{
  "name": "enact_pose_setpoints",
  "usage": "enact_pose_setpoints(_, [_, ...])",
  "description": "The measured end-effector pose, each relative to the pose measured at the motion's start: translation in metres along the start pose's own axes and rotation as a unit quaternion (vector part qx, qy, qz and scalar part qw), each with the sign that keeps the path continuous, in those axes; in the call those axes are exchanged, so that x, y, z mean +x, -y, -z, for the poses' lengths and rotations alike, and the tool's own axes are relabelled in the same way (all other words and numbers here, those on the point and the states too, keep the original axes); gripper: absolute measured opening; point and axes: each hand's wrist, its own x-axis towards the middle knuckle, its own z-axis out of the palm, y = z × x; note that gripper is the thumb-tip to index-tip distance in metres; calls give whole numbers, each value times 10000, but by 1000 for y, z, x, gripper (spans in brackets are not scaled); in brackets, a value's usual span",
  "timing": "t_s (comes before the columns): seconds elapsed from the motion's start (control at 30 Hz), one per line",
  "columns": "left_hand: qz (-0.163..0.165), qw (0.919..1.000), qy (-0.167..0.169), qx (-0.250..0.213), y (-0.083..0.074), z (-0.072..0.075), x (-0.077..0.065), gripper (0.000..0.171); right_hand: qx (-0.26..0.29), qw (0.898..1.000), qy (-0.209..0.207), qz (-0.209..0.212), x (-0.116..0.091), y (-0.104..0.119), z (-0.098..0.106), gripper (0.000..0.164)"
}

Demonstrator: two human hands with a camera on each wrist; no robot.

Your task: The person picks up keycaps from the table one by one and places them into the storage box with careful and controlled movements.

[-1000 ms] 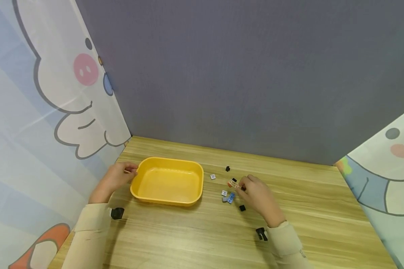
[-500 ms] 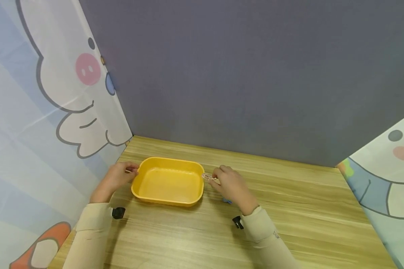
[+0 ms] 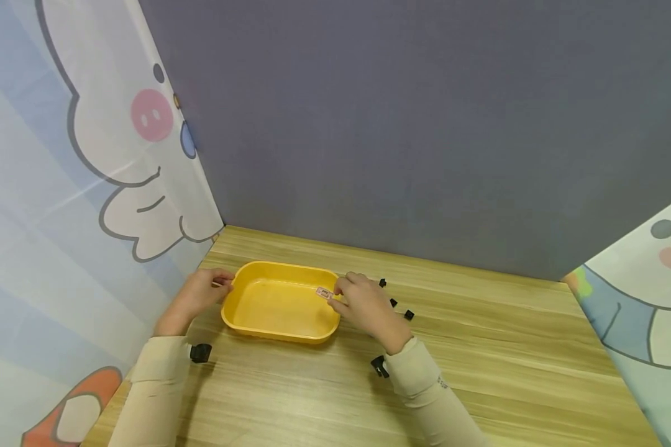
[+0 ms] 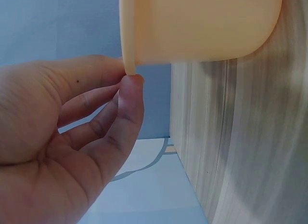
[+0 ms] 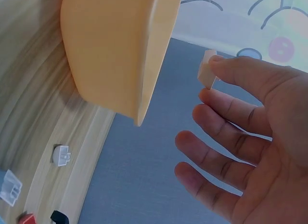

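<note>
Between thumb and index finger of the right hand [image 3: 365, 304], other fingers spread, sits a small pale piece [image 3: 324, 293], seemingly over the yellow tray [image 3: 274, 310] just inside its edge. Opposite, the left hand [image 3: 197, 296] pinches its rim; keeping that steady, lower the piece before letting go.

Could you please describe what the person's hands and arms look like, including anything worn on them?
The left hand and right hand are bare, without gloves. Both the left sleeve and right sleeve are long and cream, with wide cuffs. A small dark marking shows on the right one. A black piece juts out beside each cuff.
</note>
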Motion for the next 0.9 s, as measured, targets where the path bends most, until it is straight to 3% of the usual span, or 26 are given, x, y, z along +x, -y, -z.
enact_pose_setpoints(0.53, [-9, 10000, 5, 27, 1, 2, 0, 25, 306, 9995, 0, -10, -1, -2, -5, 30])
enact_pose_setpoints(0.9, [-49, 10000, 29, 45, -1, 2, 1, 25, 206, 9978, -105, -616, -26, -51, -3, 22])
